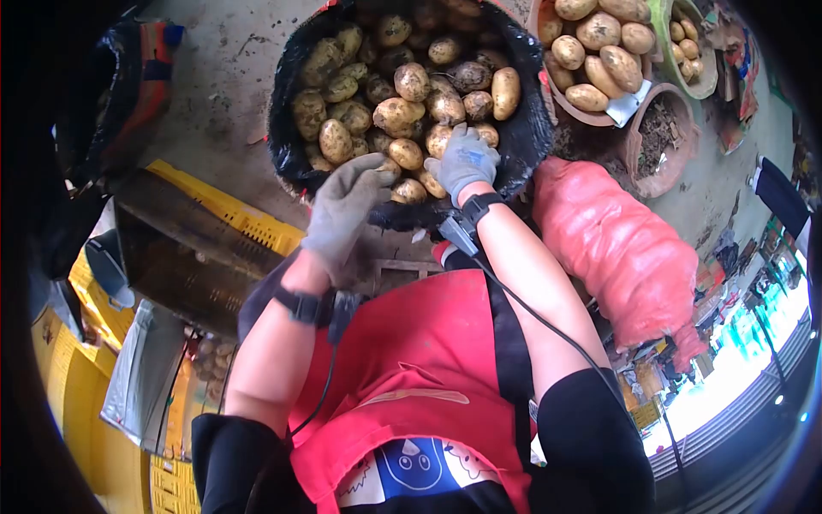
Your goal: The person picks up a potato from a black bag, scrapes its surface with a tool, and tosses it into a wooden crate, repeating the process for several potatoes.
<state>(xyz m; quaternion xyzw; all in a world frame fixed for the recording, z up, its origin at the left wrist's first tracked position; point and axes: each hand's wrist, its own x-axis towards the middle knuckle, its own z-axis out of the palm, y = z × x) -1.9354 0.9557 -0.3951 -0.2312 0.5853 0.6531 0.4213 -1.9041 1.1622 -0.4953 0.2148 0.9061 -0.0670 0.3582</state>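
A large round container (287, 128) lined with black plastic holds many soil-streaked potatoes (398, 113). Both my hands wear grey gloves and reach in over its near side. My left hand (347, 206) is at the near left rim, its fingers loosely bent and apart, beside a potato partly hidden by the fingertips. Farther right, my right hand (468, 160) rests on the pile, thumb and fingers around a potato (437, 141). The palm hides part of what lies beneath it.
A full red sack (621, 248) lies to the right. Behind it stand a tub of cleaner potatoes (599, 34), a bowl of dirt clods (659, 141) and a green-rimmed basket (698, 68). Yellow crates (231, 206) stand at left. Cables (548, 313) run from both wrists.
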